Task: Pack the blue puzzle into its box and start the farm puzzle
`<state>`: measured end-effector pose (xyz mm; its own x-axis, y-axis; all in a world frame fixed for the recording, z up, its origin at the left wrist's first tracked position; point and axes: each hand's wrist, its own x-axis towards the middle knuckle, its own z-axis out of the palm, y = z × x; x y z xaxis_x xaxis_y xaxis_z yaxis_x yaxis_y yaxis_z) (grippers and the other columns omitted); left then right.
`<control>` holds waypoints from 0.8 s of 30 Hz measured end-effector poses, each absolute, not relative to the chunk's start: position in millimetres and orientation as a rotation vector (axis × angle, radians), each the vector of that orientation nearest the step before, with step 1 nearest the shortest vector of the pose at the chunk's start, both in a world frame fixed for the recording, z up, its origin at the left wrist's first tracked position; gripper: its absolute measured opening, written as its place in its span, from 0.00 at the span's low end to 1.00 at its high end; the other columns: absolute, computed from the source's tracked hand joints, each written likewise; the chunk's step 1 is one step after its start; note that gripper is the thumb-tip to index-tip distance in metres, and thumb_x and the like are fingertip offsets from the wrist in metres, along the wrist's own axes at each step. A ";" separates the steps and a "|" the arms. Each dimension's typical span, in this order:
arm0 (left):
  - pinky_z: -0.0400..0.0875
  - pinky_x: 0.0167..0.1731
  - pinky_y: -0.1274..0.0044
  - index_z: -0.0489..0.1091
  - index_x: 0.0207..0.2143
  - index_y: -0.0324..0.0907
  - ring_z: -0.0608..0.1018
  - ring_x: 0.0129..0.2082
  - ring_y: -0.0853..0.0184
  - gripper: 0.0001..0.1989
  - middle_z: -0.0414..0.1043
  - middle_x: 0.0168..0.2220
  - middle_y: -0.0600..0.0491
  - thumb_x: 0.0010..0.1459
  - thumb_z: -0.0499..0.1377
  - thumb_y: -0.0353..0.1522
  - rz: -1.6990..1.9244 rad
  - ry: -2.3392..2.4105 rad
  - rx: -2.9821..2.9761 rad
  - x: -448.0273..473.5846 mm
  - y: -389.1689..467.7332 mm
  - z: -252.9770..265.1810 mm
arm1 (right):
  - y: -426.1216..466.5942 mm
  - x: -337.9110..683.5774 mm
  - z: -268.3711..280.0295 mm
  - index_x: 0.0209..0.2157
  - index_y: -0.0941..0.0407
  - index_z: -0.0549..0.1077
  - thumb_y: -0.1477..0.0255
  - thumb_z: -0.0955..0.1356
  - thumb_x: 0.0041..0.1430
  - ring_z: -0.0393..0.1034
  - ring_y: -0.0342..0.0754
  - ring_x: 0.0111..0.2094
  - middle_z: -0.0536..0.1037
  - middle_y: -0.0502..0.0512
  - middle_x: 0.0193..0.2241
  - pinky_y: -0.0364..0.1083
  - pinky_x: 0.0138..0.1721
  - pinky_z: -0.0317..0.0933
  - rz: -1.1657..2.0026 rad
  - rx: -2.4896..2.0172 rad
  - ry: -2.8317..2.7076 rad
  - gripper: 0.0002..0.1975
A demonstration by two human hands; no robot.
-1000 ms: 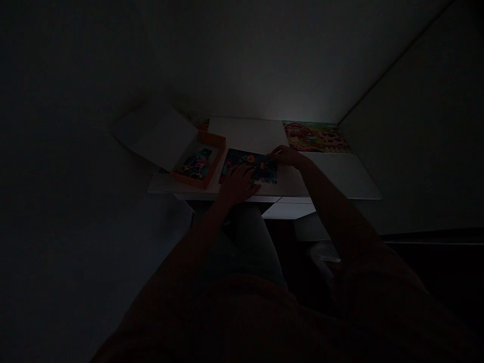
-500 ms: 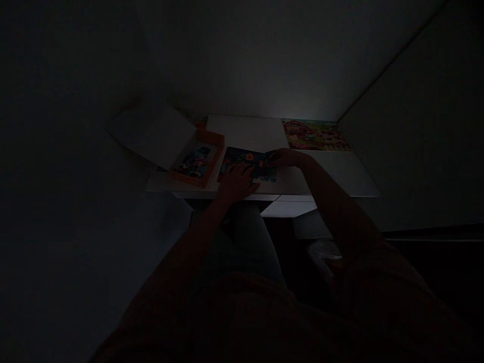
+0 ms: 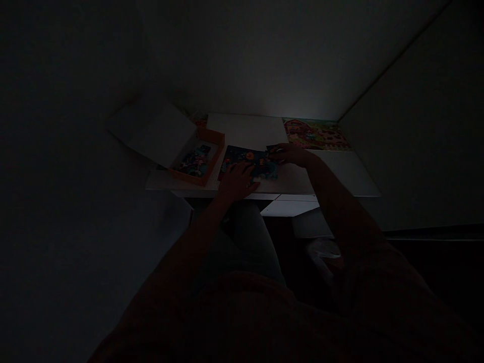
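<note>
The light is very dim. A dark blue, colourful jigsaw puzzle [image 3: 251, 156] lies flat on the white desk [image 3: 249, 130]. My left hand [image 3: 237, 182] rests on its lower left part, fingers spread. At the upper right edge of the puzzle, my right hand [image 3: 289, 154] pinches a dark puzzle piece [image 3: 271, 148], which is partly hidden by the fingers. To the left sits an open box with an orange rim [image 3: 215, 164], holding several more colourful pieces [image 3: 194, 160].
A pale box lid or board [image 3: 153, 128] leans at the box's left. A farm picture [image 3: 315, 135] lies at the desk's back right, by the wall. White drawers [image 3: 289, 207] are under the desk edge, and a clear plastic bag [image 3: 325, 249] is below on the right.
My right hand has shifted slightly to the right, and the piece in its fingers has turned or moved a little. My left hand stays in place on the puzzle.
</note>
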<state>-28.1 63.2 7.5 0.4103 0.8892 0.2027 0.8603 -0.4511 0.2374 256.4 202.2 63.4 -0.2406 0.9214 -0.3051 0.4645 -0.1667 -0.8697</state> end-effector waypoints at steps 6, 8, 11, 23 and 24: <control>0.60 0.87 0.53 0.69 0.85 0.38 0.70 0.86 0.47 0.36 0.70 0.85 0.37 0.87 0.61 0.49 0.461 1.580 2.568 -28.2 62.1 9.9 | 204.3 249.6 77.0 0.49 0.50 0.89 0.66 0.89 0.60 0.89 0.57 0.50 0.94 0.59 0.54 0.57 0.52 0.90 1.285 -1.425 -1.758 0.18; 0.59 0.88 0.53 0.68 0.85 0.37 0.71 0.86 0.47 0.36 0.70 0.85 0.36 0.87 0.61 0.49 0.459 1.583 2.571 -27.8 61.5 10.3 | 207.6 244.4 84.1 0.51 0.50 0.89 0.66 0.88 0.62 0.89 0.57 0.50 0.94 0.59 0.52 0.56 0.50 0.90 1.244 -1.401 -1.777 0.18; 0.58 0.89 0.55 0.67 0.85 0.32 0.71 0.86 0.46 0.39 0.70 0.84 0.32 0.86 0.62 0.49 0.442 1.612 2.565 -26.4 60.8 10.0 | 215.0 235.1 93.6 0.50 0.51 0.87 0.64 0.88 0.63 0.89 0.58 0.49 0.93 0.60 0.50 0.57 0.50 0.90 1.169 -1.390 -1.763 0.18; 0.60 0.89 0.54 0.61 0.88 0.31 0.69 0.88 0.44 0.44 0.65 0.86 0.28 0.85 0.64 0.50 0.538 1.751 2.455 -21.2 58.7 6.9 | 240.4 160.4 126.3 0.49 0.48 0.80 0.57 0.86 0.65 0.87 0.58 0.47 0.89 0.58 0.47 0.59 0.51 0.90 1.088 -1.205 -1.686 0.21; 0.61 0.89 0.53 0.61 0.88 0.32 0.69 0.87 0.44 0.43 0.66 0.86 0.29 0.86 0.62 0.50 0.534 1.736 2.485 -21.6 58.3 6.7 | 241.3 145.6 128.0 0.49 0.48 0.79 0.57 0.86 0.65 0.87 0.58 0.47 0.89 0.57 0.46 0.60 0.51 0.90 1.106 -1.184 -1.703 0.21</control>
